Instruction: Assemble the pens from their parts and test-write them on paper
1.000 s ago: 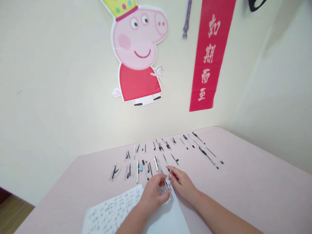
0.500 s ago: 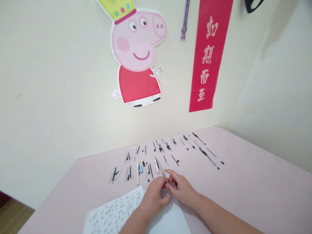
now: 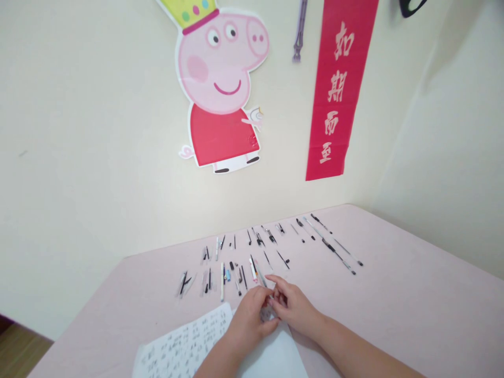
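My left hand (image 3: 252, 317) and my right hand (image 3: 293, 302) meet above the paper, fingertips pressed together. Something small and pale seems pinched between them, but the fingers hide most of it. My right index finger stretches out forward, while its other fingers curl inward. Just beyond the fingertips lies a clear pen barrel (image 3: 261, 274), beside a white pen part with a pink end (image 3: 252, 270). Under my hands is an open notebook (image 3: 185, 336), its left page covered in handwriting, its right page partly hidden by my left arm.
Pens taken apart lie in rows across the pink table (image 3: 394, 315): a pale pen barrel (image 3: 222, 283), a dark refill (image 3: 244, 276), a blue cap (image 3: 228, 274) and several others. Long black-gripped pens (image 3: 338, 255) lie at right. The wall (image 3: 118, 157) rises behind the table.
My hands stay together in nearly the same place, with only slight finger movement. The view has shifted very slightly. The pens on the table lie as before.
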{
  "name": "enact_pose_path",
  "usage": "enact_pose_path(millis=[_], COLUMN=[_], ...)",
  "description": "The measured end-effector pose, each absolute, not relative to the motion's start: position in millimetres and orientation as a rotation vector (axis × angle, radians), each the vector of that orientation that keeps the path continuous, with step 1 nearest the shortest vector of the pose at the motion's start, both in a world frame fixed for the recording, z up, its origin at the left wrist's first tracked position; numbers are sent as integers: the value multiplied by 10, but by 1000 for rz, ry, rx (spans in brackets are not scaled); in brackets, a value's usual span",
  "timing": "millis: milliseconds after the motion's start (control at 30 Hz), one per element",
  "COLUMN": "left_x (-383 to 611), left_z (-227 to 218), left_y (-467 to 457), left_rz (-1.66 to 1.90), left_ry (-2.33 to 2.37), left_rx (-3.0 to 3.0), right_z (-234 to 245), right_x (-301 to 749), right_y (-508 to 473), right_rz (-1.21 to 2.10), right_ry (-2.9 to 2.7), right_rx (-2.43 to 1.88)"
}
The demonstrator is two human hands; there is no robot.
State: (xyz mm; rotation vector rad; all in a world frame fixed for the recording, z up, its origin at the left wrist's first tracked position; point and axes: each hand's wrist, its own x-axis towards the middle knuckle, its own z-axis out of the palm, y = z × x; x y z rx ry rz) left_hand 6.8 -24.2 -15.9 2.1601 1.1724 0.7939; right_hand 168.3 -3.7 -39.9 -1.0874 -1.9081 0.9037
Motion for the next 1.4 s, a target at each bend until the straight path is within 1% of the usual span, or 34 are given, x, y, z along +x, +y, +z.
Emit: enact_pose_path(millis=[367,700,833,967,1133,1233,1400], left_x=[26,25,19,9,8,14,11], left_z=[-258,-206,-219,-234,-204,-178,-201], left_y=[-237,-253,-251,-248,-249,-248,-234], left_rz=[752,754,762,763,771,756,768], left_ry=[1201,1192,1172,1172,1161,1165,1172], left_rx=[2187,2177,2187,2187,2193,2190,2192], right_z=[-329,-324,-256,-170,-112,-124,-128], right_x=[1738,1825,1969,2309,2770,2931,2995], right_y=[9,143,255,382,404,391,394], right_rz=[915,864,839,709,374,230,135], right_ry=[-1815,-1649,-1608,-1643,-1832,-1899,-1953], right_rx=[-1137,-1190,-1296,-1568,-1989,-2095,-2204])
